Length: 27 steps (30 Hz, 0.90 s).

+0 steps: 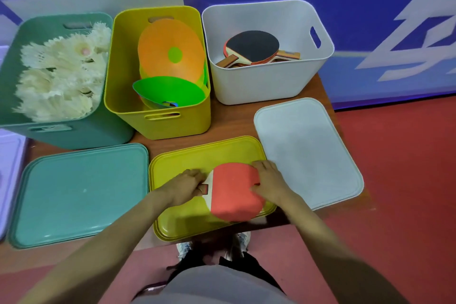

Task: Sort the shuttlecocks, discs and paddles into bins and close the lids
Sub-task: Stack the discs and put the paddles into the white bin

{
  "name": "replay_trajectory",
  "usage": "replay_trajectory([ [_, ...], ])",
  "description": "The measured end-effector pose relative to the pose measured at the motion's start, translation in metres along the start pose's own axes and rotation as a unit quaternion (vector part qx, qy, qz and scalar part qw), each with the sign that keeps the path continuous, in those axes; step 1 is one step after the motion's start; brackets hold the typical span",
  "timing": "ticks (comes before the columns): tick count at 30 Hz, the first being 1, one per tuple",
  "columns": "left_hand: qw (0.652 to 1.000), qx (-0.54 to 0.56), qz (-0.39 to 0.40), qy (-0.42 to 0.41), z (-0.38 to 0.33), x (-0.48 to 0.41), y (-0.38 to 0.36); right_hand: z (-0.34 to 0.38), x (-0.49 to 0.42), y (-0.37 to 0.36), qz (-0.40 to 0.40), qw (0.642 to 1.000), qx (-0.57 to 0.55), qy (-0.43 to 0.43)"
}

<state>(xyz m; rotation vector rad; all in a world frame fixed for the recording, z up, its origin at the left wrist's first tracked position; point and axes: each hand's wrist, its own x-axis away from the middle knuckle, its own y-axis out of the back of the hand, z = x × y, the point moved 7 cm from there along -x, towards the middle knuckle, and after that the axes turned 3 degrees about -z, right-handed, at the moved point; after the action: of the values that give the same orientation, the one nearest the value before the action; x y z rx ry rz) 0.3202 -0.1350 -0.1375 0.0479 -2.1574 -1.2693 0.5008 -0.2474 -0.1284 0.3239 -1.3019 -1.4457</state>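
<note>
A red paddle point(234, 192) was held at the handle by the left hand point(186, 186) and at the blade edge by the right hand point(269, 181), over a yellow lid point(177, 168). A green lid point(81, 192) was seen left of the grip, a white lid point(306, 150) right of it.

Even light, soft focus, warped edges

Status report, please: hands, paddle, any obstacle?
Left hand and right hand hold red paddle over yellow lid. White bin open, path clear. No lid on yet.
</note>
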Motion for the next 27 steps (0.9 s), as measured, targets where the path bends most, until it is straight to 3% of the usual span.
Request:
replay_trajectory([
  [5, 0.999, 0.038, 0.021, -0.013, 0.002, 0.006, -0.004, -0.004, -0.006, -0.003, -0.003, 0.995, -0.061, -0.078],
  [8, 0.996, 0.084, 0.011, -0.016, 0.001, 0.013, 0.009, 0.000, -0.011, 0.012, -0.041, 0.985, -0.156, -0.063],
  [12, 0.985, 0.153, -0.080, -0.026, -0.006, 0.022, 0.050, 0.013, -0.003, 0.068, -0.143, 0.960, -0.238, -0.029],
  [19, 0.913, 0.241, -0.329, -0.027, -0.037, 0.026, 0.142, 0.041, 0.023, 0.181, -0.357, 0.885, -0.299, 0.028],
  [23, 0.861, 0.364, -0.353, -0.039, -0.058, 0.014, 0.166, 0.044, 0.026, 0.219, -0.404, 0.850, -0.338, 0.010],
  [27, 0.798, 0.463, -0.385, -0.024, -0.076, -0.011, 0.195, 0.045, 0.010, 0.240, -0.382, 0.853, -0.357, 0.013],
])
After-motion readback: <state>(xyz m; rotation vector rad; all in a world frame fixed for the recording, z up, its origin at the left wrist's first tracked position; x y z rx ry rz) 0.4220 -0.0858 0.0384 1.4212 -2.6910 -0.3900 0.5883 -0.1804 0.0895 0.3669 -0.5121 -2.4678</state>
